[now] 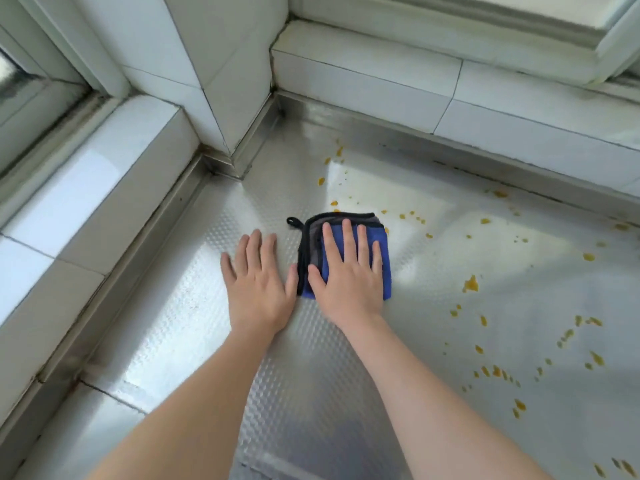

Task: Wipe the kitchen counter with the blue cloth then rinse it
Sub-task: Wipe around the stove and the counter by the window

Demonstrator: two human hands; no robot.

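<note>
We rest our left hand [258, 271] flat and released on the bare worktop [173, 323], holding nothing. Just beside it, our right hand [346, 271] presses straight fingers onto the folded blue cloth [382, 258], without curling round it. The cloth lies toward the worktop's inner corner. The yellow spills [471, 284] lie to the right of and beyond the cloth, so we judge the right hand sweeps rightward and away. Farthest stands the tiled wall [363, 77].
</note>
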